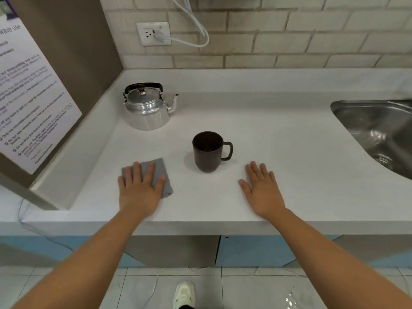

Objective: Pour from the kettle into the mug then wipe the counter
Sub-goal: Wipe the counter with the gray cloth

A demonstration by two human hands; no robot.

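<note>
A shiny metal kettle with a black handle stands at the back left of the white counter, spout pointing right. A dark brown mug stands upright in the middle, handle to the right. A grey cloth lies flat near the front edge, left of the mug. My left hand rests flat on the cloth, fingers spread, not gripping it. My right hand lies flat on the bare counter to the right of the mug, fingers apart, holding nothing.
A steel sink is set into the counter at the right. A brown side panel with a printed notice walls off the left. A wall socket with a white cable sits on the brick-tile backsplash.
</note>
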